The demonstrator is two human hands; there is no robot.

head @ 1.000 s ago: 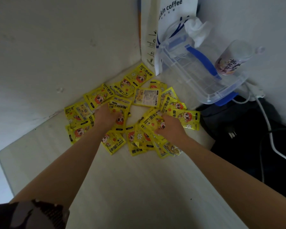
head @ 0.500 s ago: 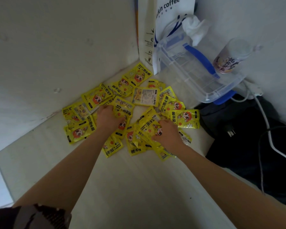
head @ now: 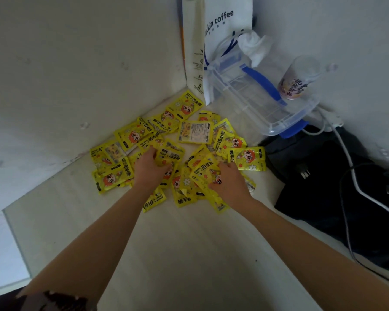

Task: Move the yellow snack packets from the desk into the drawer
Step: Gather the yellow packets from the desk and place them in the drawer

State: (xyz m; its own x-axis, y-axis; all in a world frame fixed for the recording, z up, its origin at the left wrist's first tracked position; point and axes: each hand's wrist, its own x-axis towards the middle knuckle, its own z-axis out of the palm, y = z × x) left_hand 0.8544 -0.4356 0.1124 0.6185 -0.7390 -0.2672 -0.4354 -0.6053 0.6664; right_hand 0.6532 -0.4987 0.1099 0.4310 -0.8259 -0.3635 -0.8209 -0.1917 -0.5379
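Yellow snack packets [head: 190, 133] lie scattered on the pale desk [head: 189, 254], toward its far corner at twelve o'clock. Left hand [head: 149, 169] and right hand [head: 229, 184] rest among them, apart, fingers seemingly curled around packets.

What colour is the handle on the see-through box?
Blue: the handle across the clear plastic box, in the head view.

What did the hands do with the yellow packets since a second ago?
Both hands raked packets inward. The left hand and right hand now press on a tighter pile of yellow snack packets. None lifted. The clear plastic box with blue handle and white paper coffee bag stayed put.
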